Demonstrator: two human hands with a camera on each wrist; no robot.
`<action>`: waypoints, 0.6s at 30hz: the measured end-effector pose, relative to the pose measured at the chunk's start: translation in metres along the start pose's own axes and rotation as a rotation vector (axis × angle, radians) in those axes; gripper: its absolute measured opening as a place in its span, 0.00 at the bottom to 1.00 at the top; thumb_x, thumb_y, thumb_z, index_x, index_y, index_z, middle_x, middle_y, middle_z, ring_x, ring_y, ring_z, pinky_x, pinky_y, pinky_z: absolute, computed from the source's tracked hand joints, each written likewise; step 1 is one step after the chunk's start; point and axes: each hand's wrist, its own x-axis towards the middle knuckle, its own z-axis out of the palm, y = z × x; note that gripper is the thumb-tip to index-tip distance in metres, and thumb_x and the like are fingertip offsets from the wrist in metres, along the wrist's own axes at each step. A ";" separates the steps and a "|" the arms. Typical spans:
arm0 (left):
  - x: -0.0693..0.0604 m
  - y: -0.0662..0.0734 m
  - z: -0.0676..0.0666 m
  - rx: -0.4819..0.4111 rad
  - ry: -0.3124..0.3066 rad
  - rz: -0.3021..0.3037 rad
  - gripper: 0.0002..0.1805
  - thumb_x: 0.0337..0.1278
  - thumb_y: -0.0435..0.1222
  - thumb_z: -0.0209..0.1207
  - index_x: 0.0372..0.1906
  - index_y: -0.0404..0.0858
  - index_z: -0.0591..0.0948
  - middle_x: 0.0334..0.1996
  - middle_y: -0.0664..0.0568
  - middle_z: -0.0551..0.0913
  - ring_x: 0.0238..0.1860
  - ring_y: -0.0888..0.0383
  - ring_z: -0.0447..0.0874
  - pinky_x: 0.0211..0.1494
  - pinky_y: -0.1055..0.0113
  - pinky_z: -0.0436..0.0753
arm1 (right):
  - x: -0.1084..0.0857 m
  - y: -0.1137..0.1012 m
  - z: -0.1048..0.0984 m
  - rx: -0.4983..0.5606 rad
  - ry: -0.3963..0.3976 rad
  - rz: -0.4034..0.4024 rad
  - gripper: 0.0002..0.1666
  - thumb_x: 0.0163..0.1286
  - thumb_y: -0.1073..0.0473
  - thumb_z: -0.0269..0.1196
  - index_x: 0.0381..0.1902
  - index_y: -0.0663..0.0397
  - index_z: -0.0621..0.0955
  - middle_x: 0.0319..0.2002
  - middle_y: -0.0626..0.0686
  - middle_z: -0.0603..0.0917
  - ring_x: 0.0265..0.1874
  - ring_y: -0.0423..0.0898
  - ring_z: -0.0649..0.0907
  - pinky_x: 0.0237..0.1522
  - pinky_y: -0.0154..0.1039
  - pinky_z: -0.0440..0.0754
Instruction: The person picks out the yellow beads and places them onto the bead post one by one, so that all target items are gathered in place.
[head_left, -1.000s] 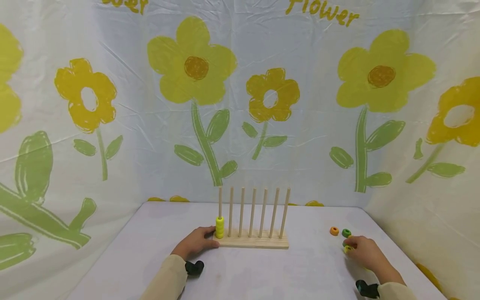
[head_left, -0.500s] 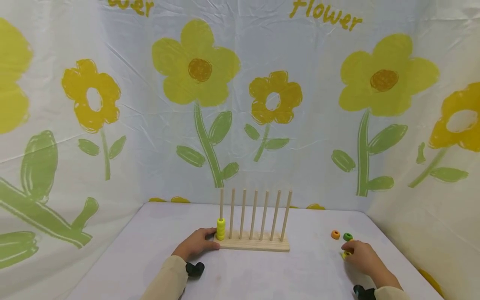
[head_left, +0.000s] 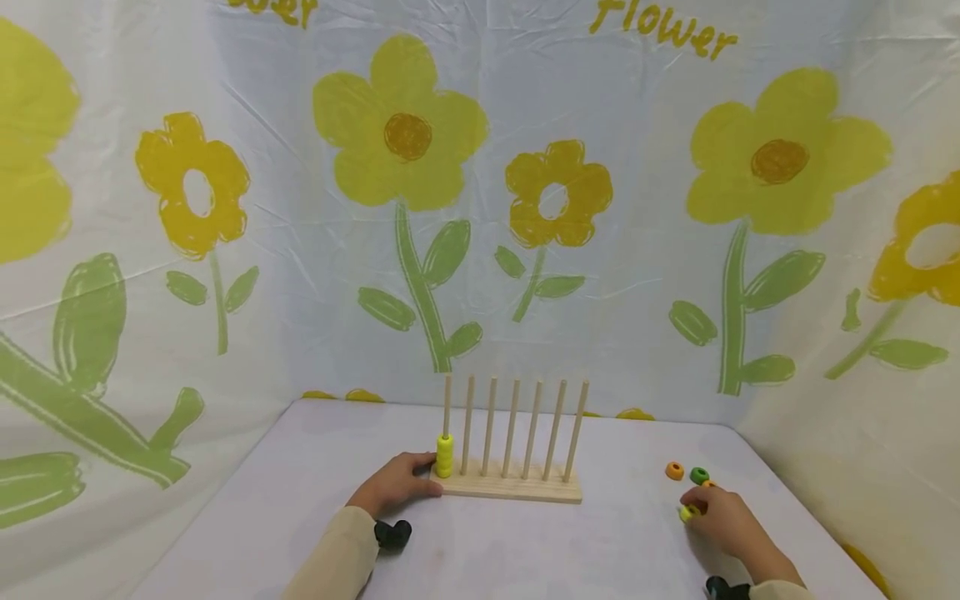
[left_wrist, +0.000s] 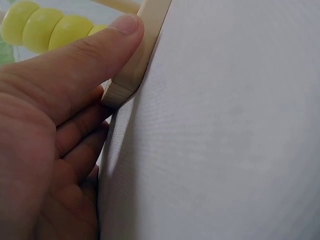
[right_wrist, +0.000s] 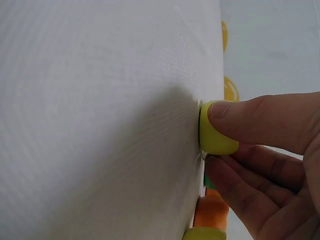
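Note:
A wooden peg stand (head_left: 517, 488) with a row of upright pegs stands on the table. Several yellow beads (head_left: 445, 457) are stacked on its leftmost peg. My left hand (head_left: 393, 485) holds the left end of the base, thumb on the near side as the left wrist view shows. Over at the right, my right hand (head_left: 723, 518) pinches a yellow bead (right_wrist: 216, 132) between thumb and fingers, at the table surface. Beside that hand lie an orange bead (head_left: 674, 471) and a green bead (head_left: 699, 475); a second orange one is partly covered by the hand.
In the right wrist view, another yellow bead (right_wrist: 205, 234) shows at the bottom edge, below an orange bead (right_wrist: 211, 212). A white cloth (head_left: 585, 325) printed with flowers hangs behind and along both sides of the table (head_left: 525, 550).
My right hand has shifted slightly toward the near left and now pinches the yellow bead, drawn a little away from the others. The left hand stays on the stand's base.

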 end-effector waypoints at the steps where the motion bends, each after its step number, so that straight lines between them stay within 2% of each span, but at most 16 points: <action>1: 0.000 0.000 0.000 -0.002 0.001 -0.003 0.44 0.43 0.58 0.70 0.67 0.44 0.73 0.68 0.44 0.71 0.71 0.39 0.62 0.70 0.38 0.62 | 0.000 -0.001 0.001 0.000 0.001 -0.004 0.12 0.58 0.66 0.67 0.42 0.61 0.84 0.33 0.48 0.83 0.33 0.44 0.77 0.38 0.45 0.82; 7: 0.000 0.001 0.000 -0.003 0.000 -0.018 0.45 0.42 0.58 0.70 0.68 0.45 0.72 0.68 0.44 0.71 0.72 0.39 0.61 0.70 0.37 0.61 | -0.002 -0.007 0.001 0.015 0.021 -0.037 0.14 0.59 0.63 0.68 0.43 0.60 0.84 0.35 0.48 0.84 0.34 0.43 0.78 0.39 0.44 0.83; 14: 0.002 0.000 0.000 -0.013 0.006 -0.015 0.45 0.41 0.58 0.71 0.67 0.44 0.73 0.68 0.44 0.71 0.71 0.39 0.62 0.70 0.37 0.61 | -0.004 -0.017 0.004 0.074 0.078 -0.117 0.15 0.57 0.64 0.70 0.43 0.60 0.84 0.39 0.51 0.86 0.37 0.44 0.82 0.38 0.42 0.84; 18: 0.002 -0.001 0.001 -0.024 0.007 -0.025 0.46 0.41 0.58 0.71 0.67 0.44 0.73 0.68 0.43 0.71 0.71 0.38 0.62 0.71 0.37 0.61 | -0.005 -0.025 0.006 0.108 0.084 -0.116 0.17 0.57 0.62 0.71 0.45 0.59 0.84 0.43 0.53 0.86 0.41 0.46 0.83 0.41 0.43 0.85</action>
